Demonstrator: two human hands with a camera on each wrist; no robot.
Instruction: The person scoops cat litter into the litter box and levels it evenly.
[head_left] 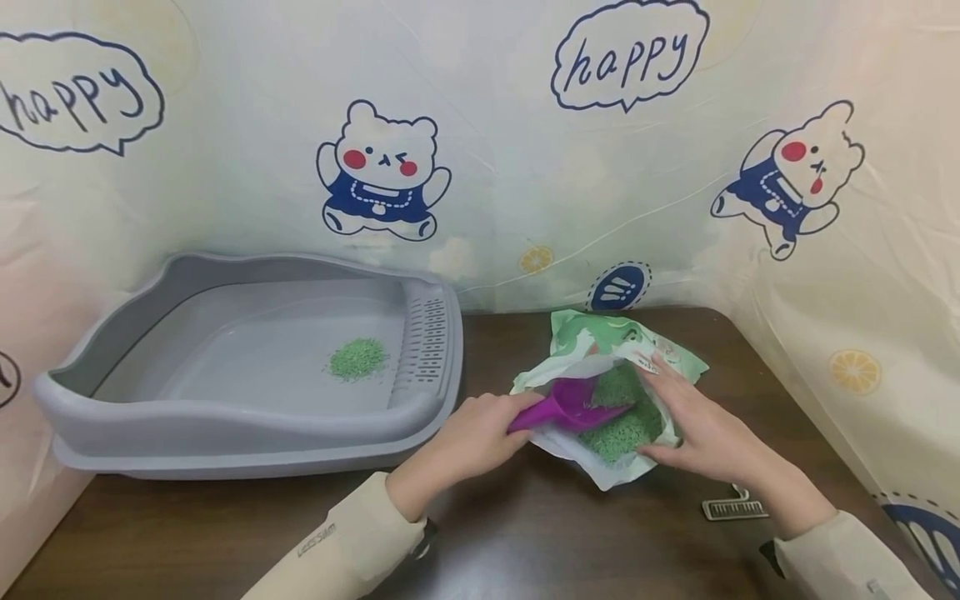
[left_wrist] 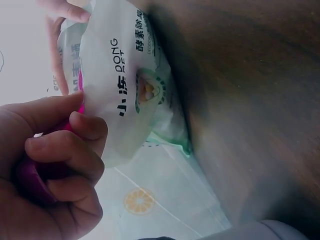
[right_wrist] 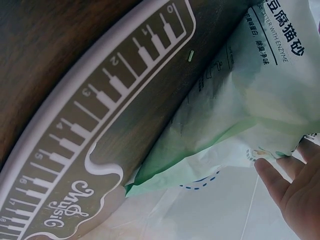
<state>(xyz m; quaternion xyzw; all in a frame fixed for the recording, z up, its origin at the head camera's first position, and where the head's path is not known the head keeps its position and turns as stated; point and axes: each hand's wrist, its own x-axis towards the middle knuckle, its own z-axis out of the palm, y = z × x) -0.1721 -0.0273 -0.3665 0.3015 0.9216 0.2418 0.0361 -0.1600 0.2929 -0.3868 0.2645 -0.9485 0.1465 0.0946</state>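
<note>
My left hand (head_left: 480, 437) grips the handle of a purple scoop (head_left: 566, 406), whose head reaches into the mouth of an open bag of cat litter (head_left: 555, 446). Green litter pellets (head_left: 618, 437) show inside the bag, around the scoop's tip. At the bag's right side, my right hand (head_left: 697, 425) touches the rim with its fingers spread and fairly straight, thumb at the near edge. The left wrist view shows curled fingers (left_wrist: 65, 150) around the handle, with the scoop's head hidden behind the bag's wall.
A grey litter box (head_left: 247, 429) stands on the left of the brown table (head_left: 510, 533), a small heap of green pellets (head_left: 357, 358) on its floor. Near my right wrist lies a ruler with a piano-key print (right_wrist: 100, 107). A patterned curtain (head_left: 495, 167) surrounds the table.
</note>
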